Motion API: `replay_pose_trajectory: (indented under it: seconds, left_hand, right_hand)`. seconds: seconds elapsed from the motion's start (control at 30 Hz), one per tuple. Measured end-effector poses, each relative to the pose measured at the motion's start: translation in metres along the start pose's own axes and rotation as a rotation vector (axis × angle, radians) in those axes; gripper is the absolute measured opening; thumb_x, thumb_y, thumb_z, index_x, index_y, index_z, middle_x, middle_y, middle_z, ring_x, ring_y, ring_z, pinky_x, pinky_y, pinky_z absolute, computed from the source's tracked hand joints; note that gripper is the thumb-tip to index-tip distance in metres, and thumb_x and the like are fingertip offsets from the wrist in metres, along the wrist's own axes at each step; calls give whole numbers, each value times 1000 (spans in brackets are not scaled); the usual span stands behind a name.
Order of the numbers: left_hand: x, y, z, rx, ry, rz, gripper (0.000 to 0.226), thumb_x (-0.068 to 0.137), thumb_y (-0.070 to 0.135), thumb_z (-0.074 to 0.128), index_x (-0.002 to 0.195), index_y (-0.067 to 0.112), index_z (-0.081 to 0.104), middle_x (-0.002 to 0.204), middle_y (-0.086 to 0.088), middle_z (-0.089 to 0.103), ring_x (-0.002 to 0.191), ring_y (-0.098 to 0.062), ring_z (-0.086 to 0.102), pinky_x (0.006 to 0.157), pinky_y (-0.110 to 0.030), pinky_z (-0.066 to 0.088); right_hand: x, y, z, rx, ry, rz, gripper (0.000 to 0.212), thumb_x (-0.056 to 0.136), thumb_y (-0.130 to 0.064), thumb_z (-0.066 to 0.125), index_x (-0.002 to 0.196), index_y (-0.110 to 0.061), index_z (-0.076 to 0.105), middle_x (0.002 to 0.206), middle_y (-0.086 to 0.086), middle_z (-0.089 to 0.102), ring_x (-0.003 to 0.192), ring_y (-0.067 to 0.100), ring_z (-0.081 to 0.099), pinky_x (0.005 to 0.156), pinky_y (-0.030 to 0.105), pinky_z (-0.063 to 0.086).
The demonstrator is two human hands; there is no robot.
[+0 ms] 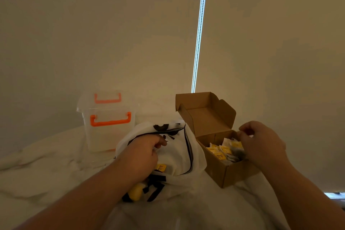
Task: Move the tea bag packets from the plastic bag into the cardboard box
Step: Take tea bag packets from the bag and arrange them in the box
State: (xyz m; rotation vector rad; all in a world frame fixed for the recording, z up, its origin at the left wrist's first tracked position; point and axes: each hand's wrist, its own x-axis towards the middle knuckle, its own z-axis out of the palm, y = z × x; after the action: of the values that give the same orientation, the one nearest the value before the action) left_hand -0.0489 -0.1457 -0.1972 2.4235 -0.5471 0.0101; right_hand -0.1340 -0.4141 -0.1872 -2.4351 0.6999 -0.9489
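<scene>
Tea bag packets (224, 150) are noted in the cardboard box (220, 172) under the right hand (261, 142), grasp undetermined; the plastic bag (179, 147), before a clear tub (108, 130), is gripped by the left hand (143, 153).

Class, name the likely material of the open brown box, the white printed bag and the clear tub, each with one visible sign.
Brown box: cardboard, matte, with folded flaps and creased edges. White printed bag: probably thin plastic film, crumpled and slightly see-through; a yellow label seems to show through. Clear tub: rigid transparent plastic, smooth, with orange handles.
</scene>
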Motion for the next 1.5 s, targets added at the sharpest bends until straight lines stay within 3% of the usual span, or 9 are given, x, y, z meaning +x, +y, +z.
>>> replay_pose_trajectory:
  seconds: [0.17, 0.3, 0.4, 0.53, 0.67, 1.1, 1.27, 1.37, 1.5]
  left_hand:
    - [-5, 1, -2, 123, -8, 49, 35, 95, 6, 51, 124, 22, 62, 129, 5, 57, 114, -17, 56, 100, -29, 45]
    - [-7, -10, 8, 182, 16, 103, 30, 93, 12, 54, 116, 29, 64, 119, 9, 60, 104, -10, 58, 91, -24, 49]
    - [-4, -13, 12, 180, -16, 79, 30, 92, 16, 58, 118, 31, 63, 118, 9, 59, 100, -7, 58, 88, -23, 50]
    - [-4, -16, 18, 222, -27, 68, 36, 90, 19, 57, 124, 33, 61, 123, 9, 59, 105, -10, 56, 91, -24, 49]
    - [-3, -18, 22, 245, -43, 65, 38, 91, 24, 58, 127, 35, 58, 125, 8, 58, 107, -11, 55, 92, -23, 47]
    - [-2, -22, 24, 292, -109, 34, 39, 90, 27, 59, 129, 31, 57, 111, 7, 61, 97, -12, 57, 90, -29, 51]
    - [1, -22, 23, 387, -188, 18, 21, 91, 26, 53, 106, 18, 65, 91, 0, 63, 82, -16, 60, 76, -31, 51]
    - [1, -19, 22, 333, -166, 10, 15, 90, 23, 55, 104, 28, 60, 96, 5, 58, 86, -12, 56, 74, -25, 49]
    - [0, -17, 20, 238, -117, 74, 15, 92, 14, 53, 97, 27, 55, 95, 7, 50, 83, -8, 48, 57, -12, 33]
  right_hand:
    - [-42, -42, -16, 308, -52, -390, 19, 91, -20, 62, 84, -38, 61, 76, -15, 63, 76, 1, 59, 56, 13, 44]
    - [-82, -74, -7, 215, -462, -586, 16, 96, -31, 55, 101, -41, 66, 91, -28, 62, 96, -12, 53, 74, 2, 42]
    - [-86, -76, 21, 114, -624, -574, 28, 100, -31, 48, 123, -41, 61, 114, -25, 62, 101, -10, 54, 76, 3, 41]
    - [-79, -67, 40, 35, -649, -473, 38, 101, -24, 45, 134, -40, 54, 133, -18, 57, 120, -1, 50, 89, 8, 37]
    - [-77, -63, 44, -53, -730, -394, 47, 99, -21, 50, 143, -36, 44, 144, -10, 49, 131, 10, 46, 106, 25, 39]
    - [-75, -58, 53, -73, -788, -383, 44, 94, -28, 57, 136, -38, 52, 128, -12, 59, 113, 9, 56, 99, 28, 48]
    - [-75, -57, 50, -55, -779, -405, 40, 94, -28, 57, 133, -36, 55, 125, -12, 60, 110, 8, 56, 94, 23, 46]
    - [-76, -57, 49, -54, -775, -400, 43, 93, -28, 58, 136, -36, 53, 128, -13, 59, 113, 8, 55, 97, 24, 46]
    - [-75, -58, 47, -13, -763, -387, 47, 93, -28, 60, 139, -36, 50, 133, -14, 57, 117, 6, 54, 100, 24, 43]
